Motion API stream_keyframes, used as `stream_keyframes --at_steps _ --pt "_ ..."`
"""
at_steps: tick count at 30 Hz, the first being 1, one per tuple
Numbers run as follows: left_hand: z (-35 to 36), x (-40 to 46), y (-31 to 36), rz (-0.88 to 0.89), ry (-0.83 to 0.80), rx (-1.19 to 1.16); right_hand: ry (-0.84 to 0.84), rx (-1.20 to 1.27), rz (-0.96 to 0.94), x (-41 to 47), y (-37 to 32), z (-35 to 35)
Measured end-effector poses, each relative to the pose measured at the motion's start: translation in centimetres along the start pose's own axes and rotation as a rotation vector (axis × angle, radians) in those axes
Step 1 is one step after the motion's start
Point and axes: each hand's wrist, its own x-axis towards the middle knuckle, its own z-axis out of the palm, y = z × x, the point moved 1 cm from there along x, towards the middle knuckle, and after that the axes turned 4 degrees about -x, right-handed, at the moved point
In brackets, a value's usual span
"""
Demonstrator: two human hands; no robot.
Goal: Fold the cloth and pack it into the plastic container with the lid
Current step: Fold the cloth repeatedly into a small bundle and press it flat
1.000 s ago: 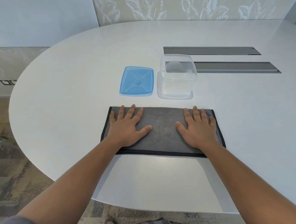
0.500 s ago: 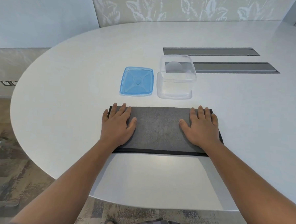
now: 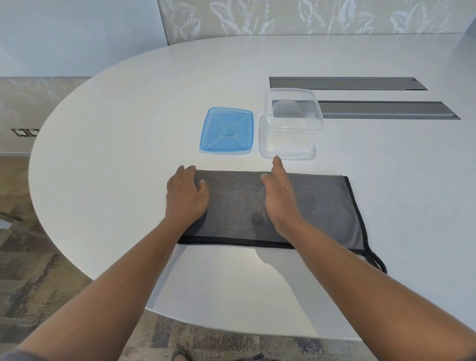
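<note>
Left hand (image 3: 187,195): shifts outward to the left end of the cloth (image 3: 320,209), fingers curling over its edge. Right hand (image 3: 280,195): leaves the cloth's right end, now at mid-cloth, turned on edge, fingers straight. Cloth's right end and corner loop (image 3: 378,263): now uncovered.

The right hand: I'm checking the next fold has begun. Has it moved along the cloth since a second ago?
Yes. The right hand has shifted left from the cloth's right end to its middle, now below the clear container.
</note>
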Motion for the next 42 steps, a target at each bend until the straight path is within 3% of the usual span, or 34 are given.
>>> stream_keyframes --at_steps 8,14,21,26,31,37,42 --pt "-1.8 1.6 0.1 -0.153 -0.116 0.231 -0.055 0.028 0.026 0.1 0.5 2.2" --pt "-2.4 2.5 0.2 -0.154 -0.162 0.209 -0.070 -0.002 -0.003 0.2 0.8 2.4" --pt "-2.4 2.4 0.2 -0.187 -0.129 0.034 -0.051 0.002 -0.008 -0.1 1.1 2.7" --pt "-2.6 2.2 0.3 -0.113 -0.097 -0.041 -0.039 0.017 -0.004 -0.1 1.0 2.7" --pt "-3.1 2.3 0.4 -0.261 -0.188 -0.252 -0.041 0.009 0.000 -0.1 1.0 2.8" --pt "-4.0 2.3 -0.3 -0.393 -0.227 -0.303 -0.018 0.040 0.019 0.4 0.5 2.9" --pt "-5.0 2.1 -0.4 -0.443 -0.398 -0.568 0.003 0.106 -0.003 0.8 -0.2 3.2"
